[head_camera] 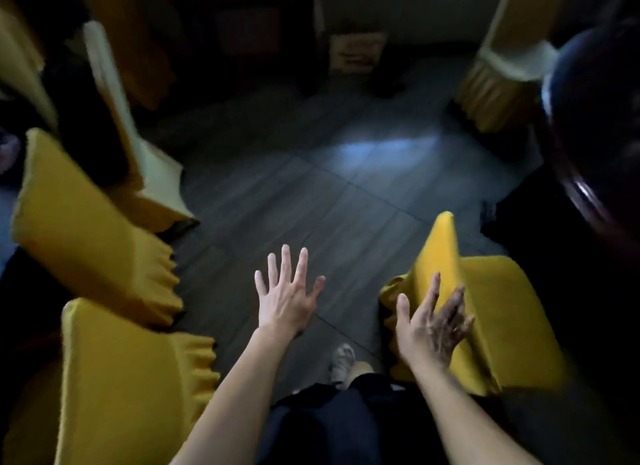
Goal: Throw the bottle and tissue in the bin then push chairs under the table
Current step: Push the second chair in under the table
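Note:
A yellow-covered chair (491,312) stands at the lower right beside the dark round table (595,125). My right hand (433,322) is open with its fingers spread, the fingertips over the chair's backrest; whether it touches is unclear. My left hand (287,291) hovers open over the dark floor, holding nothing. No bottle, tissue or bin shows in this dim view.
Two yellow chairs (93,229) (131,378) and a pale-backed one (138,153) crowd the left side. Another yellow chair (498,83) stands at the far right. A cardboard box (356,52) sits at the back. Dark tiled floor (311,187) lies between them. My shoe (343,360) shows below.

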